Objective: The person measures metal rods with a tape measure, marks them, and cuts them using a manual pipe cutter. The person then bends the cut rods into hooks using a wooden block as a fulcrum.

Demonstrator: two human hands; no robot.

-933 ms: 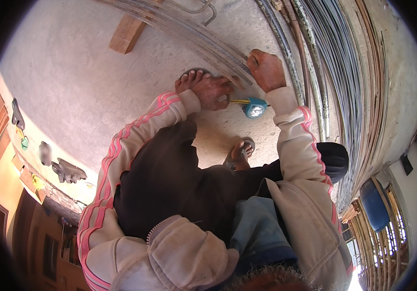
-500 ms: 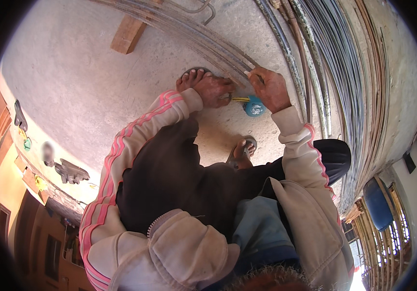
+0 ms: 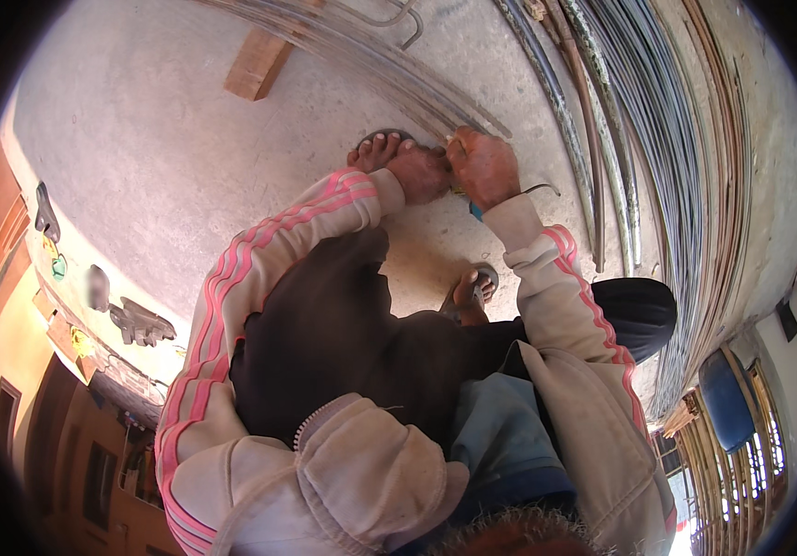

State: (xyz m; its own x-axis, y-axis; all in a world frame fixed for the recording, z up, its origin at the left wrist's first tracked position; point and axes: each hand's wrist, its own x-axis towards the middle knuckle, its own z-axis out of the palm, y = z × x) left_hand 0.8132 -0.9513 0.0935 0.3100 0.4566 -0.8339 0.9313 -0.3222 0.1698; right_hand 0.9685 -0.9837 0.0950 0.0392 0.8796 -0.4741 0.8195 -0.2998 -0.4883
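My left hand (image 3: 420, 174) is closed low over the floor, beside my sandalled foot (image 3: 380, 148). Against it, my right hand (image 3: 485, 170) is curled into a fist, its fingertips meeting the left hand's fingers. Whatever lies in either grip is hidden. Just beyond the knuckles lie the ends of several thin steel rods (image 3: 426, 88). Only a sliver of a teal tape measure (image 3: 475, 211) shows beneath my right wrist, with a bit of yellow blade near it. A thin dark curved strip (image 3: 544, 188) sticks out past that wrist; its kind is unclear.
A wooden block (image 3: 258, 67) lies under the rods at the upper left. Bent bars (image 3: 408, 28) rest at the top. Thicker bars (image 3: 561, 111) and a long bundle of grey rods (image 3: 653, 139) run down the right side. Footwear (image 3: 139, 322) lies at the left.
My right hand has moved left from the rod ends to meet my left hand, and now covers most of the tape measure. The dark curved strip has come into sight.
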